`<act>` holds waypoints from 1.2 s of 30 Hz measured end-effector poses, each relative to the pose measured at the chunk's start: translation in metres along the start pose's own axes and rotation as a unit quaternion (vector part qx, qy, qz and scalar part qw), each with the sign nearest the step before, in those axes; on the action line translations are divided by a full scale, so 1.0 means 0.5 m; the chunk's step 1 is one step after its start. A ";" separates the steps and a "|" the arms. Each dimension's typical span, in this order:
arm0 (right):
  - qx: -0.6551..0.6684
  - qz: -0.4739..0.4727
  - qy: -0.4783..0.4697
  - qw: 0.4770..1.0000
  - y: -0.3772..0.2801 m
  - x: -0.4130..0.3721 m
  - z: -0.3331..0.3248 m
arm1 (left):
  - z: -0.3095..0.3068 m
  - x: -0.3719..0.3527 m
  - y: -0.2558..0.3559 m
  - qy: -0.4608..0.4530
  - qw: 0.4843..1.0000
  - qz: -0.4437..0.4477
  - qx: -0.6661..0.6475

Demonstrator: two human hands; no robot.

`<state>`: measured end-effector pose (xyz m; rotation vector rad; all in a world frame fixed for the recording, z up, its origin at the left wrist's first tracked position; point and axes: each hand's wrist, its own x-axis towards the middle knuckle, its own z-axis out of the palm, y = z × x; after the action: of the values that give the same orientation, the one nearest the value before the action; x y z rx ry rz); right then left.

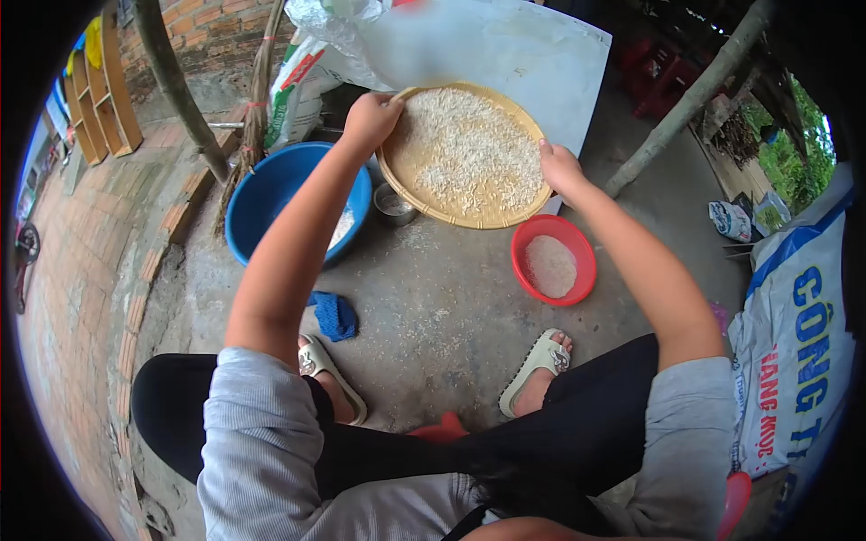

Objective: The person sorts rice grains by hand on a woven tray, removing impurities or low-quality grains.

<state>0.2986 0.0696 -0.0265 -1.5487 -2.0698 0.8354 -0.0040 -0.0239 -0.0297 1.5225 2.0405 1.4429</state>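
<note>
Between my two hands a round woven winnowing tray (pixel 403 171) is held up off the floor, with white rice grains (pixel 478 149) spread over it. My left hand (pixel 371 122) is closed on its upper left rim. Its right rim is gripped by my right hand (pixel 561 168); the fingers beneath the tray are hidden. Below the tray's right side stands a red basin (pixel 588 281) with pale grains in it. A blue tub (pixel 248 216) sits under my left forearm, some white grains showing inside. Next to it is a small metal bowl (pixel 394 209), partly covered by the tray.
A blue cloth (pixel 335 316) lies on the concrete floor (pixel 410 361), where loose grains are scattered. Behind the tray stands a pale board (pixel 532 54). Wooden poles (pixel 690 99) lean at right and left. A large printed sack (pixel 794 352) stands at my right.
</note>
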 end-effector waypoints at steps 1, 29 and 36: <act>0.010 -0.009 -0.004 1.000 -0.019 -0.016 -0.003 | -0.038 0.002 0.034 -0.018 1.000 -0.022 0.000; 0.049 0.014 -0.312 0.949 -0.192 -0.105 -0.071 | -0.210 -0.077 0.009 -0.191 0.877 -0.305 -0.319; 0.072 0.086 -0.305 0.946 -0.055 0.005 -0.089 | -0.048 -0.067 0.102 -0.083 0.905 -0.307 -0.282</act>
<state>0.3072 0.0762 0.0245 -1.5348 -2.2150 1.6661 0.0266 -0.0660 0.0106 0.6562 1.5805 1.3927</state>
